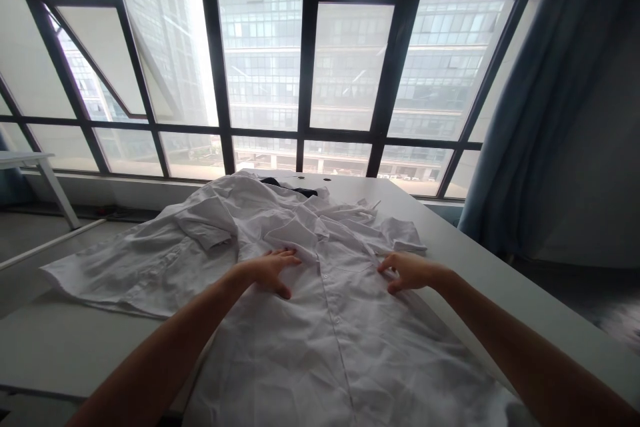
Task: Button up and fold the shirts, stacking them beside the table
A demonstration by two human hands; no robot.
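A white button-front shirt (310,347) lies spread on the table with its collar toward the windows and its buttoned edge running down the middle. My left hand (273,271) rests flat on the left chest of the shirt, fingers spread. On the opposite side, my right hand (407,271) touches the fabric near the shirt's side edge; its fingers are slightly bent, with a gap between thumb and forefinger. Beside my left arm is another white garment (170,267), rumpled and hanging over toward the left.
The white table (500,280) shows along the right and at the lower left. Something dark (305,192) lies among the cloth at the far end. A blue curtain (525,120) hangs on the right, a white-legged table (57,190) stands at left, and windows fill the back.
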